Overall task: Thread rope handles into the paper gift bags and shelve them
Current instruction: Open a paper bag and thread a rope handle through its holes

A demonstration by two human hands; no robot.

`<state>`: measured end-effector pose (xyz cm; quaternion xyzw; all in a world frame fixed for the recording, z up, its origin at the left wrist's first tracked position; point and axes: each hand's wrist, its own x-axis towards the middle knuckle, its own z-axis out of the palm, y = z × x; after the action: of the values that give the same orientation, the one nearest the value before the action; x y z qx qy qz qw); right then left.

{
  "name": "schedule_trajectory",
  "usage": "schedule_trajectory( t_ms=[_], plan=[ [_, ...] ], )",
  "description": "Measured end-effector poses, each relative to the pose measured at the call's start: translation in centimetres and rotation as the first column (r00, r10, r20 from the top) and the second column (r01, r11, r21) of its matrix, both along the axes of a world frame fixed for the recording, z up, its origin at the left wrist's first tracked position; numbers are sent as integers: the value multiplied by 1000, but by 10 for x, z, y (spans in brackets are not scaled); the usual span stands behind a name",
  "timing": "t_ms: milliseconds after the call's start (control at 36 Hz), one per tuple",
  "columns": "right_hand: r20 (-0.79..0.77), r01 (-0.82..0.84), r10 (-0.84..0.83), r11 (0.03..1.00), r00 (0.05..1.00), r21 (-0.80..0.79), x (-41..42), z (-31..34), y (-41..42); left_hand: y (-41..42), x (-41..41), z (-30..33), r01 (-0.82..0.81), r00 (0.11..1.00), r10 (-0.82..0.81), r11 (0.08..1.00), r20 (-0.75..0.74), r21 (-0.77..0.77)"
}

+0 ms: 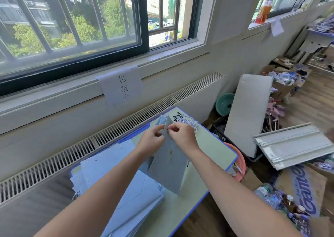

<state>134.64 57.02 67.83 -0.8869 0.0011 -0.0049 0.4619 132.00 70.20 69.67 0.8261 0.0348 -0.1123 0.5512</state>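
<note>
Beneath the window (72,20), blue-edged table (216,146), both hands' grips pinching upright gift bag (168,168), radiator grille (126,126) behind.

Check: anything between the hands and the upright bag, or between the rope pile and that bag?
Nothing visible. Both the left hand and right hand already pinch the top edge of the upright gift bag. The rope handles lie just behind it on the table, with no object between.
</note>
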Motion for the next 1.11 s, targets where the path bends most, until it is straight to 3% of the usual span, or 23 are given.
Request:
schedule_trajectory(
  t_ms=[167,278,333,417,611,694,778,861,917,1000,1111],
  plan=[
    [-96,-175,190,973,977,149,-10,1,1,6,8,12,-94,981,54,973,-185,-213],
    [-92,-277,290,952,953,126,-12,1,-2,8,17,13,-120,962,42,953,-271,-278],
    [-85,-241,250,965,964,108,-10,0,-3,5,21,11,-102,966,44,970,-254,-222],
    [-70,-212,216,975,974,62,-11,-3,-4,0,27,6,-29,987,33,999,-159,23],
    [-59,-146,150,987,987,63,-14,-8,-10,-4,34,-7,39,999,-43,935,4,352],
    [-76,-72,82,989,994,128,-14,-11,-17,-3,36,-8,159,986,-157,822,-50,547],
    [-82,16,0,981,997,194,-11,-12,-28,0,33,-7,360,928,-309,603,-208,711],
    [-78,39,-23,975,997,219,-9,-12,-33,0,30,-6,497,855,-391,430,-340,754],
    [-72,33,-17,973,997,229,-8,-13,-32,-3,30,-5,531,832,-411,392,-373,751],
    [-75,37,-19,970,997,242,-8,-15,-28,-8,30,-3,469,876,-364,483,-318,740],
    [-64,16,0,969,998,246,-6,-19,-23,-9,30,-2,252,968,-213,785,-135,566]
  ],
)
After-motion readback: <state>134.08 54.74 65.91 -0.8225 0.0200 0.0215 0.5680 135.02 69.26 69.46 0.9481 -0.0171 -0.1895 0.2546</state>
